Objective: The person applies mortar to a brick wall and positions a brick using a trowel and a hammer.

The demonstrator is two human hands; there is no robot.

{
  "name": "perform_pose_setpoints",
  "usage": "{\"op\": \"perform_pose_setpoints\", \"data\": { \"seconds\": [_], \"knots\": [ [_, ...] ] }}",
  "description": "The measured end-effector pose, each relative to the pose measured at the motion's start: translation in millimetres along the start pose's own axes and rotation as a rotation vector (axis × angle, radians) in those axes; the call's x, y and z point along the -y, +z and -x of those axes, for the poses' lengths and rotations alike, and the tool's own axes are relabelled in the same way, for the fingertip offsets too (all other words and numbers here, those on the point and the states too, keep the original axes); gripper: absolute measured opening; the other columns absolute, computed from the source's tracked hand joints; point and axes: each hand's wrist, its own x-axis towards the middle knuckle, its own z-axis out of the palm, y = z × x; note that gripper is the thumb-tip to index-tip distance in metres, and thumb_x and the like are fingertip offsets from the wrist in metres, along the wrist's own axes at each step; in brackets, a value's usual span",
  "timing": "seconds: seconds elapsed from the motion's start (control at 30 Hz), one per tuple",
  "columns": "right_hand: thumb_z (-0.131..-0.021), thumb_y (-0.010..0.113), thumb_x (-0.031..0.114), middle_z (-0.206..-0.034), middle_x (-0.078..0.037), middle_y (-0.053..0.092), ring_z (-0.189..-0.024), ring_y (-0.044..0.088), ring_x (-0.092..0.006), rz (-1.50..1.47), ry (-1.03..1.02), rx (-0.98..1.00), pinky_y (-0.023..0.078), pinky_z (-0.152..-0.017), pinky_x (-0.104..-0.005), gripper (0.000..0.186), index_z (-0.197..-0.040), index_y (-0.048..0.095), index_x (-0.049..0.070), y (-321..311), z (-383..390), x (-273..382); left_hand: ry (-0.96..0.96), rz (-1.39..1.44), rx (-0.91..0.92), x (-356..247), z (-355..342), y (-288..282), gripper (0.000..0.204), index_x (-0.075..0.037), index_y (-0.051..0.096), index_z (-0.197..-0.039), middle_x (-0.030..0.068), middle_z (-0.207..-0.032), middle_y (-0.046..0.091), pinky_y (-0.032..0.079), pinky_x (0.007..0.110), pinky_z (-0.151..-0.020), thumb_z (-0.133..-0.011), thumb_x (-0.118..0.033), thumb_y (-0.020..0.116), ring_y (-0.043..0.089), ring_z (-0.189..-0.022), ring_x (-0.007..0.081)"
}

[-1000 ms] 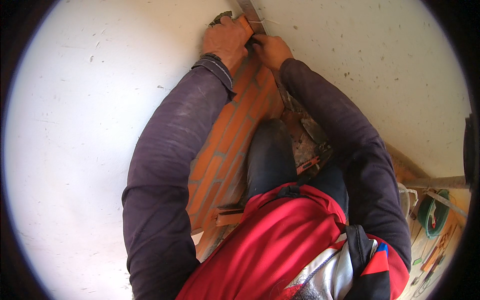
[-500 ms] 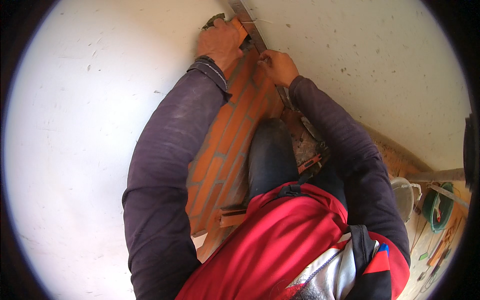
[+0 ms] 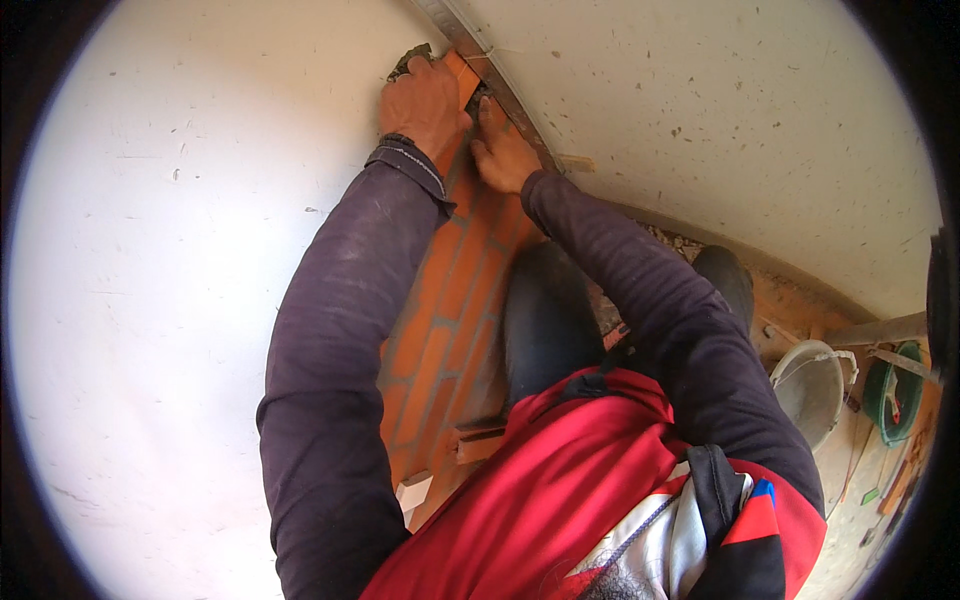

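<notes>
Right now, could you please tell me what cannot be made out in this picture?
Head view: the left part of the orange, rectangular clay brick, hidden by the bare left hand.
Head view: whether the bare right hand touches mortar at its fingertip; too small and dark.
Head view: part of the pale grey, round bucket, covered by the dark cloth right sleeve.
Head view: the narrow orange pieces, too small and dim beside the lens rim.

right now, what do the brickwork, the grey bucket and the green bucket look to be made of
Brickwork: probably fired clay, matte finish, by its orange colour and grey-jointed pattern.
Grey bucket: perhaps plastic, dull finish, by its pale, cloudy look; metal isn't ruled out.
Green bucket: probably plastic, smooth finish, by its uniform deep colour.
</notes>
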Motion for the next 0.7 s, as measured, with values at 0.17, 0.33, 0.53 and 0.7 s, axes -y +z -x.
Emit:
{"op": "perform_pose_setpoints", "data": {
  "seconds": [0.17, 0.33, 0.53, 0.7],
  "knots": [
    [-0.091, 0.049, 0.023, -0.089, -0.026, 0.068, -0.081, 0.065, -0.0453, 0.064, -0.081, -0.002, 0.051, -0.081, -0.0534, 0.071, -0.154, 0.02, 0.009, -36, -10, -3, 0.034, 0.005, -0.056, -2, -1, -6, 0.057, -0.001, 0.063, -0.1, 0.0136, -0.098, 0.062, 0.059, 0.037, -0.067, -0.069, -0.045, 0.084, 0.07, -0.081, 0.0279],
    [-0.09, 0.053, 0.023, -0.082, -0.022, 0.069, -0.071, 0.067, -0.043, 0.221, -0.154, 0.07, 0.054, -0.069, -0.0538, 0.074, -0.155, 0.018, 0.016, -56, 4, -12, 0.008, -0.045, -0.03, -4, -2, -4, 0.06, -0.002, 0.063, -0.101, 0.0118, -0.096, 0.062, 0.058, 0.034, -0.066, -0.068, -0.047, 0.084, 0.071, -0.08, 0.0257],
    [-0.085, 0.059, 0.02, -0.084, -0.021, 0.07, -0.072, 0.068, -0.0385, 0.442, -0.094, 0.163, 0.055, -0.067, -0.0513, 0.086, -0.157, 0.013, 0.031, -68, -5, -7, 0.015, -0.012, -0.04, -1, -4, 1, 0.06, 0.0, 0.063, -0.102, 0.0138, -0.099, 0.062, 0.059, 0.037, -0.066, -0.069, -0.046, 0.084, 0.07, -0.081, 0.0292],
    [-0.082, 0.059, 0.02, -0.084, -0.022, 0.069, -0.073, 0.068, -0.0398, 0.396, -0.101, 0.169, 0.055, -0.068, -0.0507, 0.087, -0.157, 0.014, 0.029, -65, -5, -7, 0.003, -0.009, 0.004, -3, -3, -4, 0.062, 0.0, 0.062, -0.105, 0.0143, -0.1, 0.062, 0.059, 0.039, -0.067, -0.069, -0.046, 0.084, 0.07, -0.084, 0.0294]
  ]
}}
